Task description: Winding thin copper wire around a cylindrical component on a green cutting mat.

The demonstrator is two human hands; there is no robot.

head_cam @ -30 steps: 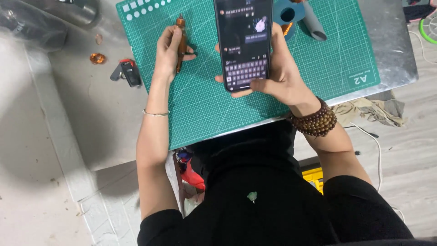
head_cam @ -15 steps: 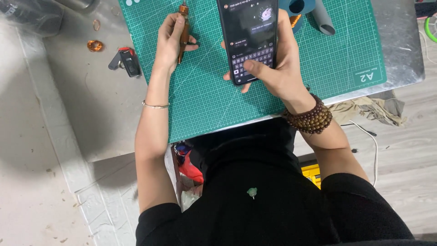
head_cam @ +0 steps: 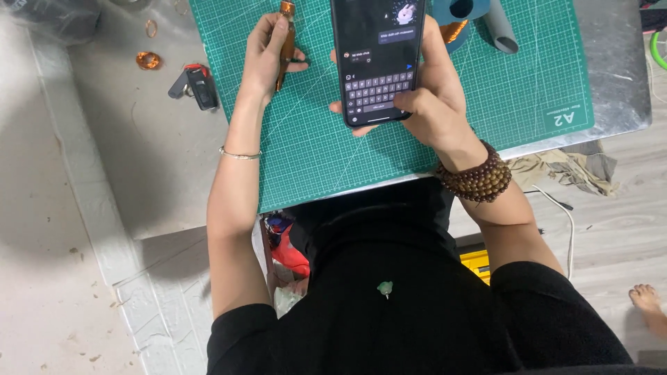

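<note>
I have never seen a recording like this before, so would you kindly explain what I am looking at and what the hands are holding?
There is no machine here: a person works with bare hands, and the one picture comes from a camera worn on that person's head, looking down. That is why you see their dark clothes at the bottom and both arms reaching up the frame.

The right hand holds a dark phone above the mat, with the thumb on its on-screen keyboard. The left hand grips a slim brown tool, its fingers wrapped round it.

Under both lies a green cutting mat with a grid, on a grey table. Left of the mat lie a small black and red object and copper wire coils. At the mat's top edge sit a blue spool and a grey tube.
</note>
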